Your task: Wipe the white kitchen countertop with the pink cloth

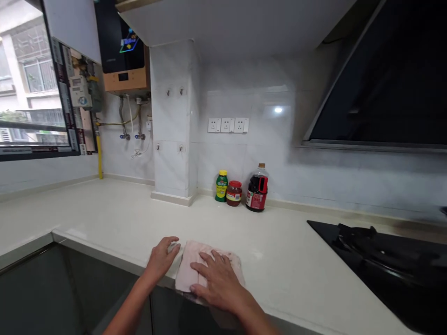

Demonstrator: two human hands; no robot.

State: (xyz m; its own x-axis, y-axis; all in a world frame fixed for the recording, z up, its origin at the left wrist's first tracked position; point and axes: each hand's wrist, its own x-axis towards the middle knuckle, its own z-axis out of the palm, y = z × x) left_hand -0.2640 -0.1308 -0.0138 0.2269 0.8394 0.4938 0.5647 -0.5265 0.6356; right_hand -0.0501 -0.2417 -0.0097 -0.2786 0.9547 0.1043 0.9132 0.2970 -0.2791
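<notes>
Right hand (217, 279) lies flat on the cloth (190, 265), fingers (206, 268) spread and pressing down, not pinching; the cloth is a pale pink folded pad at the front edge of the surface (115, 214), its near side hanging slightly over the lip. Left hand (162, 257) rests just beside it on the left, fingers loosely curled, tips touching the cloth's left edge; palm down on the bare surface, holding nothing. Both forearms come up from the bottom of the view.

Further back against the tiled wall stand three containers in a row: a green bottle (221, 185), a red jar (233, 193) touching it, and a dark sauce bottle (257, 188) just to the right; all upright, well apart from the hands. To the right sits a black hob (384, 265) set into the surface, under a dark hood (384, 83); sockets (228, 124) on the wall above the bottles; a water heater (122, 51) at upper left, beside the window (28, 83).
</notes>
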